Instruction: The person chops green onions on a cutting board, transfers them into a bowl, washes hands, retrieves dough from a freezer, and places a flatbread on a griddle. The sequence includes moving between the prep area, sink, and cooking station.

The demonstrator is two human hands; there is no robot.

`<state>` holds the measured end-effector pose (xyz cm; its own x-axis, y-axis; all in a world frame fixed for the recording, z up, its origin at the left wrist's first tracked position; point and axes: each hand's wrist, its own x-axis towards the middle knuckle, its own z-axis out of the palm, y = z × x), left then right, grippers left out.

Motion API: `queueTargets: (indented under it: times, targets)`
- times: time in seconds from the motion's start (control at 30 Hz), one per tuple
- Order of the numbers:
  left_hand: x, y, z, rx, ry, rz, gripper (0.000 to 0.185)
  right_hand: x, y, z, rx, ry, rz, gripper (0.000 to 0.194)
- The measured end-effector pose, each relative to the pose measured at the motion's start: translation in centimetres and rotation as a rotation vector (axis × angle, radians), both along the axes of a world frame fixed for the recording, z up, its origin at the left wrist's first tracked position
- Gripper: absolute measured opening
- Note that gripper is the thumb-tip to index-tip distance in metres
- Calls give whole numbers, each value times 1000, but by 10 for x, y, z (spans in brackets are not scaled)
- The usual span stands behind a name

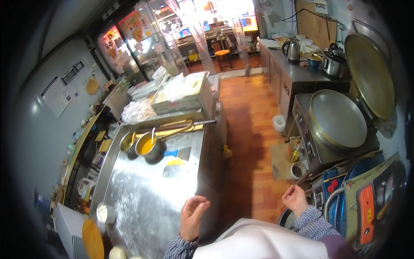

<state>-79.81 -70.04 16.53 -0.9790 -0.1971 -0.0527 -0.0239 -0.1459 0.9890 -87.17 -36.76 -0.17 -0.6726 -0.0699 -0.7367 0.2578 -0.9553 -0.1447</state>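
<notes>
My left hand (193, 215), its fingers loosely curled and empty, hovers over the right edge of a steel worktable (152, 200) dusted with flour. My right hand (295, 198) is half curled with nothing visible in it, out over the floor side near a steel basin. On the table stand a metal pot of yellow liquid (147, 146) with a spoon and a smaller metal pot (126, 141). Beside them lie a scraper with a blue handle (170, 153) and another with a yellow handle (175, 162). Pale dough (117, 253) shows at the bottom edge.
A large round electric griddle (339, 118) with raised lid (370, 76) stands at right. Beyond it are a pressure cooker (333, 64) and a steel kettle (292, 51) on a counter. A cardboard box (181, 105) sits behind the table. An oil bottle (292, 153) is on the floor.
</notes>
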Motion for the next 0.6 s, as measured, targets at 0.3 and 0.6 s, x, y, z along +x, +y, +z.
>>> queueTargets:
  times: [0.3, 0.6]
  targets:
    - [-230, 26, -2, -391, 120, -497, 20, -134, 49, 17, 138, 10, -209, 13]
    - [-459, 111, -23, -30, -92, -458, 28, -344, 115, -4, 78, 27, -248, 19]
